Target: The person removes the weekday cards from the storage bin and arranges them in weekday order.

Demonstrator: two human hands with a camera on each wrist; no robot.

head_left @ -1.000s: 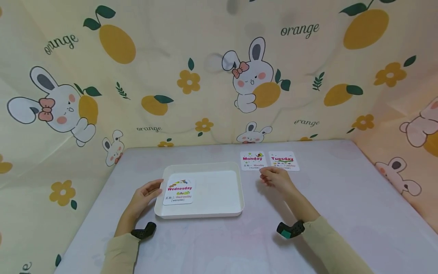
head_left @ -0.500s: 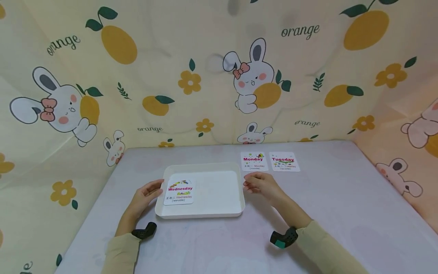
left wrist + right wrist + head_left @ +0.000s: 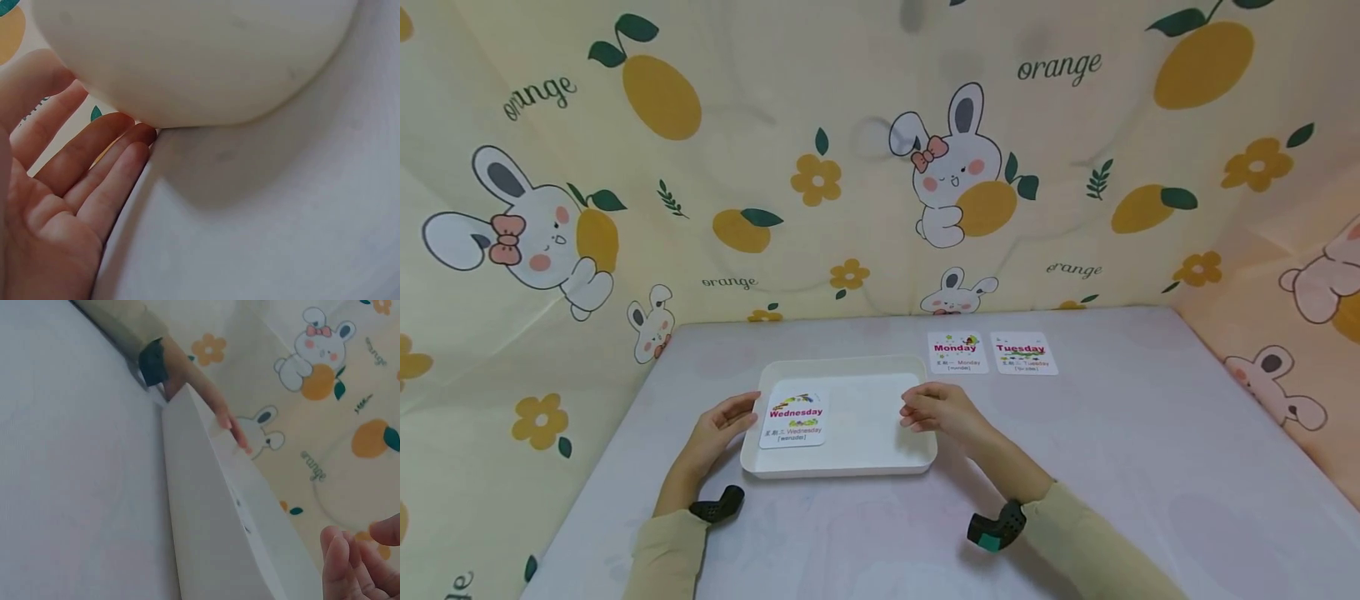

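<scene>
A white rectangular tray [image 3: 865, 446] lies on the table with a Wednesday card [image 3: 793, 422] flat in its left part. My left hand [image 3: 711, 437] rests against the tray's left side; in the left wrist view its extended fingers [image 3: 87, 150] touch the outer wall. Over the tray's right rim hovers my right hand [image 3: 951, 418], loosely curled. The right wrist view shows a gap between its thumb and fingers [image 3: 337, 556], with nothing held there.
Behind the tray's right end, a Monday card [image 3: 957, 353] and a Tuesday card [image 3: 1025, 353] lie side by side. The table [image 3: 850, 533] meets a cloth backdrop [image 3: 865, 67] printed with rabbits and oranges at the back and sides.
My right hand has moved left and slightly nearer, from the front of the Monday and Tuesday cards to the tray's right rim. The left hand, tray and cards stay put.
</scene>
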